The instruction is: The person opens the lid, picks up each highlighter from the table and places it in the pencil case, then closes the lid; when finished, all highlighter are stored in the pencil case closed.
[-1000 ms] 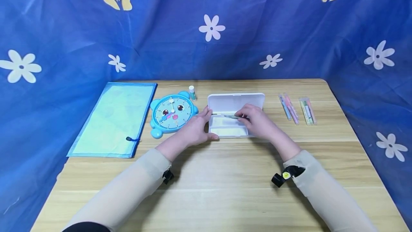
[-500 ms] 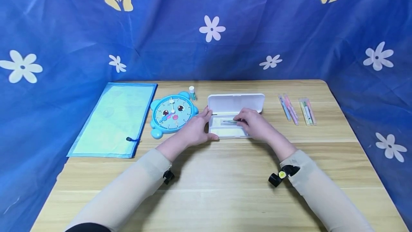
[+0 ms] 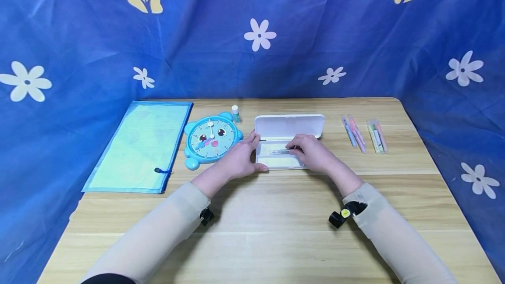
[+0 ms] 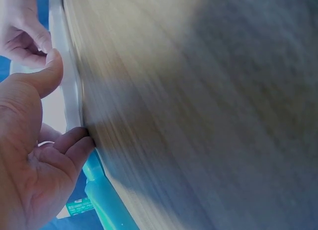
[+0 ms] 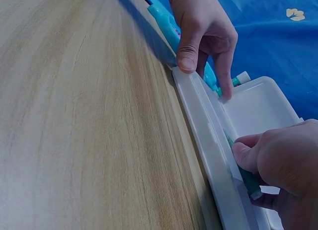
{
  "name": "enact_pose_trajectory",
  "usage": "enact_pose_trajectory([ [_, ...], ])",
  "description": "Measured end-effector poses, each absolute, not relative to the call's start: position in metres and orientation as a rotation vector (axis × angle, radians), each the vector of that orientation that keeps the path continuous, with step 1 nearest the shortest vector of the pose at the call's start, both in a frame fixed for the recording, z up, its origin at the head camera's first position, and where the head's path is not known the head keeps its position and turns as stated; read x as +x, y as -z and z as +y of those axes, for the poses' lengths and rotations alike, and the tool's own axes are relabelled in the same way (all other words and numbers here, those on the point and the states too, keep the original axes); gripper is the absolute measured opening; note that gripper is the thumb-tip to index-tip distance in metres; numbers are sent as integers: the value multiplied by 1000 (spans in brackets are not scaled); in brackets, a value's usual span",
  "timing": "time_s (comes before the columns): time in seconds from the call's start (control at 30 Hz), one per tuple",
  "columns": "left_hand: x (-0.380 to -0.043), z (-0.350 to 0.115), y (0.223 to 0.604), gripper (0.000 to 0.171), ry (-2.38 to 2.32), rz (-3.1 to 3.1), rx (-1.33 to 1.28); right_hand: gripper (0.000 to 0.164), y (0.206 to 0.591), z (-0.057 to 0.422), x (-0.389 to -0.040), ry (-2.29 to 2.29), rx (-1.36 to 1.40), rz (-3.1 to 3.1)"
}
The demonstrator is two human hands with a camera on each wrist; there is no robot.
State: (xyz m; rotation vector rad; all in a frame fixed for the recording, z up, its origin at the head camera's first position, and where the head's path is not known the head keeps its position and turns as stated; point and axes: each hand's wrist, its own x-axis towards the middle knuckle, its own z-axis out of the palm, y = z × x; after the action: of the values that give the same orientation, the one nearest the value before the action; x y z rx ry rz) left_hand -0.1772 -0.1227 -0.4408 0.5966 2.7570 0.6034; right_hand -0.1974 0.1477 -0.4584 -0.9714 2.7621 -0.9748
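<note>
An open white pencil case (image 3: 289, 127) lies on the table with its lid raised at the back. My left hand (image 3: 241, 157) grips its left end, thumb at the front corner and fingers further back. Inside the tray, my right hand (image 3: 311, 152) pinches a slim green pen (image 5: 248, 181), whose pointed end faces left. The right wrist view shows the pen low along the tray's front side, partly hidden by the fingers. In the left wrist view, the left hand (image 4: 47, 155) spans the end of the case's white edge (image 4: 67, 66).
A blue toy clock (image 3: 213, 139) lies just left of my left hand, with a glue stick (image 3: 236, 114) behind it. Further left is a blue mesh zip folder (image 3: 138, 146). Two small groups of pastel pens (image 3: 353, 133) and markers (image 3: 377, 136) lie right of the case.
My right hand has come slightly nearer and lower with the pen, from the back of the tray towards its middle. The left hand stays on the case's end.
</note>
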Motion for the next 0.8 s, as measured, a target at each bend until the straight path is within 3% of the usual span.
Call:
enact_pose_trajectory([
  [0.4, -177, -123, 442, 118, -624, 2761, 605, 16, 452, 153, -194, 1046, -945, 2750],
  [0.8, -176, -122, 441, 118, -606, 2763, 599, 18, 426, 191, -182, 1160, -862, 2799],
])
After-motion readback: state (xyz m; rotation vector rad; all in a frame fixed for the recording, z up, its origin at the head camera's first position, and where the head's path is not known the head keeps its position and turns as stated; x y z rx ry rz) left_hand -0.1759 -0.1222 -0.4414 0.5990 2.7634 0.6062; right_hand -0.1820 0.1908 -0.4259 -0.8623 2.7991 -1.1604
